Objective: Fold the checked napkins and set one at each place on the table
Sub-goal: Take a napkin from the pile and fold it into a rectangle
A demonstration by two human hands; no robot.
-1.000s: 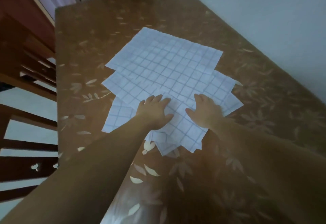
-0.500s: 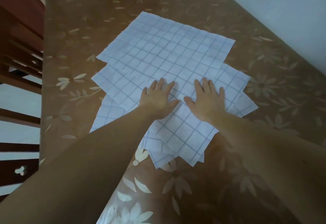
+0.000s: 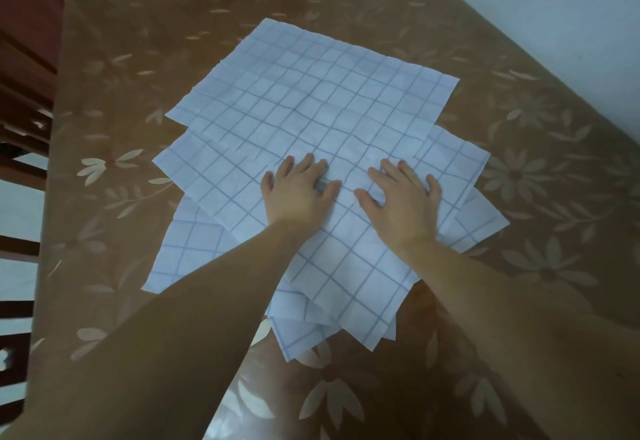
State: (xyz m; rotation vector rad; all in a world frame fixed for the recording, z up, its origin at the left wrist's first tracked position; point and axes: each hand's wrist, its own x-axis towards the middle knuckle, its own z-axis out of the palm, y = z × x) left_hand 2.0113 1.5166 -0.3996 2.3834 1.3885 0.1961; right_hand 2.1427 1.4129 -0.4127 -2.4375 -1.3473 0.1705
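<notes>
A loose pile of white napkins with a blue checked grid (image 3: 311, 100) lies unfolded and fanned out in the middle of the brown flower-patterned table (image 3: 519, 169). The top napkin lies flat, and corners of the lower ones stick out on the left, right and near side. My left hand (image 3: 294, 194) presses palm-down on the top napkin with its fingers spread. My right hand (image 3: 401, 200) lies flat beside it, a small gap between the two thumbs. Neither hand grips any cloth.
The table's left edge (image 3: 59, 162) runs close to dark wooden chair backs (image 3: 20, 121). A pale wall (image 3: 554, 24) borders the table along the right. Bare tabletop surrounds the pile on all sides.
Both hands have slid a little farther up the top napkin, staying flat on it. The view has moved closer to the pile.
</notes>
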